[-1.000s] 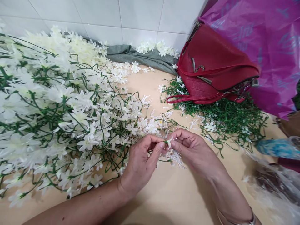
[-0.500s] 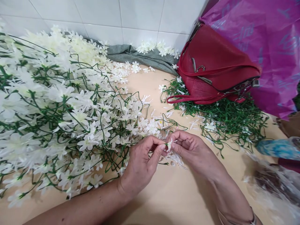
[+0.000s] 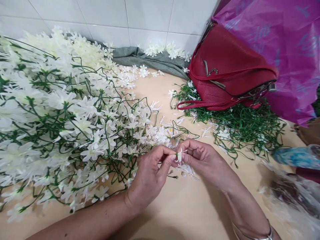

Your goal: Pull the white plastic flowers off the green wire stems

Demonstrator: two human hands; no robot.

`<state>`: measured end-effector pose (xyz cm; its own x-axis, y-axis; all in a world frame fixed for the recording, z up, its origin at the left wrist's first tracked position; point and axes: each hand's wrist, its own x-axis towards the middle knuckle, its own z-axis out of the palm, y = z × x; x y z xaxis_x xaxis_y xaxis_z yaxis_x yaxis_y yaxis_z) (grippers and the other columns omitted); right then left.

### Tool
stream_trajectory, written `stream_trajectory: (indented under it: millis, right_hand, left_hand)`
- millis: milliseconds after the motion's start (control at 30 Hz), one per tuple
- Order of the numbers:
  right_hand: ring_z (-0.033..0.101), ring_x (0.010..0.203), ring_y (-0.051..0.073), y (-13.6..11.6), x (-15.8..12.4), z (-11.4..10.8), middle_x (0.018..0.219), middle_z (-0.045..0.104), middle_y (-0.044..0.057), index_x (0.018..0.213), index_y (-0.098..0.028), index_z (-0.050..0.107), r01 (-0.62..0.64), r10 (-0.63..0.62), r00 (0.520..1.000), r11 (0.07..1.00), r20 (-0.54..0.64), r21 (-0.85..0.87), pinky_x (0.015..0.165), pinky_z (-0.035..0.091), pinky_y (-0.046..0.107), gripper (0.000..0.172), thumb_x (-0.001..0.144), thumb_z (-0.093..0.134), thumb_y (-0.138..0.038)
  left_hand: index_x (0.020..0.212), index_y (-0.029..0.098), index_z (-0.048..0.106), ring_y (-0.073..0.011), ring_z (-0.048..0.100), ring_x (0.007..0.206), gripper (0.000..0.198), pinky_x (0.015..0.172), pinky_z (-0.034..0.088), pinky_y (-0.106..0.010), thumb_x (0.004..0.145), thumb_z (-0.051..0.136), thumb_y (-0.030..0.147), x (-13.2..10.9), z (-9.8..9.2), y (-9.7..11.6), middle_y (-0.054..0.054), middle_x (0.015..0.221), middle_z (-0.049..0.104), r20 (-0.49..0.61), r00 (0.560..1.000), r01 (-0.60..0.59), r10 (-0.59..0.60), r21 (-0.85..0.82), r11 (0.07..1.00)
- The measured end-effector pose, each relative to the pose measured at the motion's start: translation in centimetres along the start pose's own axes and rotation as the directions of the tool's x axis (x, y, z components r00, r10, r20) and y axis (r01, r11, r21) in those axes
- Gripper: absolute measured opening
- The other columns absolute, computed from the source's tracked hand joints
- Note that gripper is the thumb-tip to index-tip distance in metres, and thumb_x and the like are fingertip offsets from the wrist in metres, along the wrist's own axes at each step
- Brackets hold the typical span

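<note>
Between my hands is a small white artificial flower (image 3: pixel 179 155) with a green base. My left hand (image 3: pixel 150 175) pinches its green stem end between thumb and index finger. From the other side, my right hand (image 3: pixel 200 160) closes thumb and fingers at the petals. Thin white stamens (image 3: pixel 188 170) lie loose on the table just beneath the fingers. A large heap of white artificial flowers on green stems (image 3: pixel 82 126) spreads to the left, close to my left hand. To the right of my hands lies a pile of bare green stems (image 3: pixel 250 128).
A red leather bag (image 3: pixel 232 66) rests on the green stems at the back right. Behind it is a purple plastic bag (image 3: pixel 292 60). Grey-green cloth (image 3: pixel 150 61) runs along the tiled wall (image 3: pixel 150 16). A blue-and-white cylinder (image 3: pixel 292 156) and clear plastic (image 3: pixel 295 203) are at right.
Both hands stay nearly in place around the flower. The whole view has shifted very slightly.
</note>
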<state>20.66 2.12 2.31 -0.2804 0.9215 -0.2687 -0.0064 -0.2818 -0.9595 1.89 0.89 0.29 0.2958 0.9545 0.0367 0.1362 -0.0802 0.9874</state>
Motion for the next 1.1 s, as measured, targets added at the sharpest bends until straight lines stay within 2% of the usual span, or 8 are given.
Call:
stream_trajectory:
  millis: [167, 267, 400, 500, 700, 867, 967, 1100]
  right_hand:
    - [0.062, 0.072, 0.014, -0.4, -0.4, 0.0, 0.075, 0.067, 0.000, 0.088, -0.020, 0.066, 0.011, -0.011, 1.000, 1.000, 0.012, 0.019, 0.070, 0.049, 0.027, 0.027, 0.088, 0.079, -0.044]
    - [0.063, 0.073, 0.014, -1.0, -0.7, -0.7, 0.079, 0.067, 0.000, 0.093, -0.021, 0.069, 0.071, -0.078, 0.990, 0.996, -0.116, -0.061, 0.070, 0.050, 0.027, 0.023, 0.086, 0.080, -0.040]
    - [0.060, 0.070, 0.015, -0.8, -0.4, -2.1, 0.077, 0.066, 0.000, 0.089, -0.022, 0.069, 0.179, -0.281, 0.870, 0.946, -0.405, -0.271, 0.069, 0.049, 0.027, 0.017, 0.086, 0.078, -0.035]
    - [0.059, 0.071, 0.015, -0.3, -0.1, -2.7, 0.078, 0.066, 0.000, 0.086, -0.022, 0.069, 0.140, -0.364, 0.817, 0.878, -0.447, -0.459, 0.068, 0.047, 0.029, 0.011, 0.086, 0.075, -0.031]
    - [0.057, 0.070, 0.017, 0.1, -0.4, -3.0, 0.078, 0.064, 0.001, 0.082, -0.022, 0.070, 0.040, -0.379, 0.866, 0.703, -0.326, -0.710, 0.066, 0.045, 0.031, 0.010, 0.085, 0.074, -0.031]
    - [0.059, 0.072, 0.019, 0.2, -0.6, -3.4, 0.083, 0.063, 0.002, 0.078, -0.023, 0.071, -0.051, -0.337, 0.898, 0.557, -0.282, -0.829, 0.069, 0.045, 0.033, 0.006, 0.084, 0.071, -0.025]
    - [0.061, 0.075, 0.019, 0.0, -0.9, -3.7, 0.083, 0.064, 0.003, 0.079, -0.023, 0.071, -0.014, -0.348, 0.897, 0.596, -0.274, -0.803, 0.071, 0.046, 0.033, 0.013, 0.090, 0.064, -0.026]
    - [0.060, 0.072, 0.019, -0.5, -1.0, -4.0, 0.080, 0.068, 0.003, 0.079, -0.022, 0.066, -0.002, -0.376, 0.832, 0.733, -0.407, -0.681, 0.069, 0.046, 0.033, 0.014, 0.089, 0.066, -0.032]
  left_hand:
    - [0.093, 0.019, 0.065, -0.0122, 0.065, 0.077, 0.018, 0.074, 0.048, -0.025, 0.104, 0.056, 0.031, -0.1, 0.0, -0.1, 0.001, 0.082, 0.071, 0.007, 1.000, 0.030, -0.029, -0.029, 0.999]
    - [0.097, 0.020, 0.060, -0.0116, 0.062, 0.071, 0.018, 0.070, 0.047, -0.025, 0.106, 0.053, 0.034, -0.2, 0.2, -0.2, 0.003, 0.076, 0.066, -0.022, 0.998, 0.062, -0.064, -0.077, 0.995]
    - [0.111, 0.023, 0.054, -0.0115, 0.058, 0.067, 0.013, 0.067, 0.048, -0.026, 0.108, 0.048, 0.034, -0.2, 0.5, -0.5, 0.005, 0.073, 0.059, -0.042, 0.996, 0.067, -0.078, -0.224, 0.972]
    - [0.123, 0.025, 0.048, -0.0113, 0.060, 0.068, 0.017, 0.068, 0.049, -0.026, 0.108, 0.049, 0.032, -0.1, 0.6, -0.5, 0.006, 0.076, 0.059, -0.057, 0.995, 0.062, -0.082, -0.284, 0.957]
    - [0.133, 0.029, 0.040, -0.0104, 0.062, 0.072, 0.025, 0.080, 0.052, -0.028, 0.109, 0.047, 0.027, 0.0, 0.7, 0.0, 0.005, 0.086, 0.063, -0.088, 0.992, 0.051, -0.093, -0.389, 0.920]
    - [0.111, 0.026, 0.054, -0.0116, 0.061, 0.076, 0.011, 0.080, 0.049, -0.029, 0.109, 0.044, 0.022, 0.1, 0.4, 0.1, 0.002, 0.091, 0.061, -0.114, 0.994, -0.040, 0.005, -0.309, 0.950]
    - [0.093, 0.022, 0.062, -0.0138, 0.060, 0.083, 0.025, 0.083, 0.045, -0.029, 0.108, 0.043, 0.018, 0.2, 0.0, 0.2, 0.000, 0.085, 0.061, -0.077, 0.995, -0.069, 0.056, -0.175, 0.982]
    - [0.100, 0.022, 0.066, -0.0146, 0.060, 0.085, 0.023, 0.082, 0.045, -0.029, 0.107, 0.045, 0.018, 0.1, -0.2, 0.1, 0.000, 0.085, 0.064, -0.065, 0.998, -0.028, 0.021, -0.105, 0.994]
